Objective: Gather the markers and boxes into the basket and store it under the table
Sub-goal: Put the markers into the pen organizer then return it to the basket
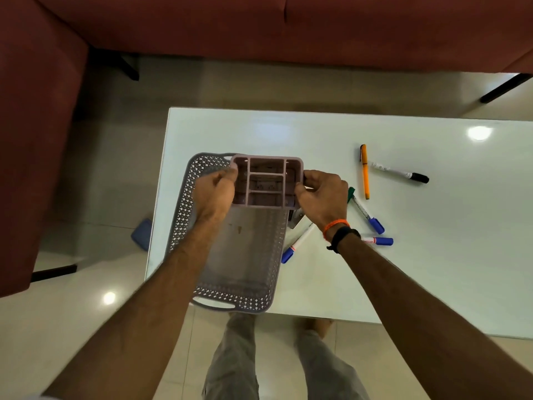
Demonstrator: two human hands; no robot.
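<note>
A grey perforated basket (245, 295) lies on the left part of the white table (403, 255). Above its far end I hold a pinkish box with several compartments (266, 183). My left hand (215, 193) grips the box's left side and my right hand (323, 197) grips its right side. Markers lie to the right of the basket: an orange pen (365, 171), a black-capped marker (401, 173), a green and blue marker (366, 212), a blue-capped marker (379, 241) and another blue-capped marker (297, 244). A small object under my right hand is mostly hidden.
A dark red sofa (259, 27) wraps around the far and left sides. A blue object (141, 233) lies on the tiled floor left of the table. My legs and feet stand at the table's near edge.
</note>
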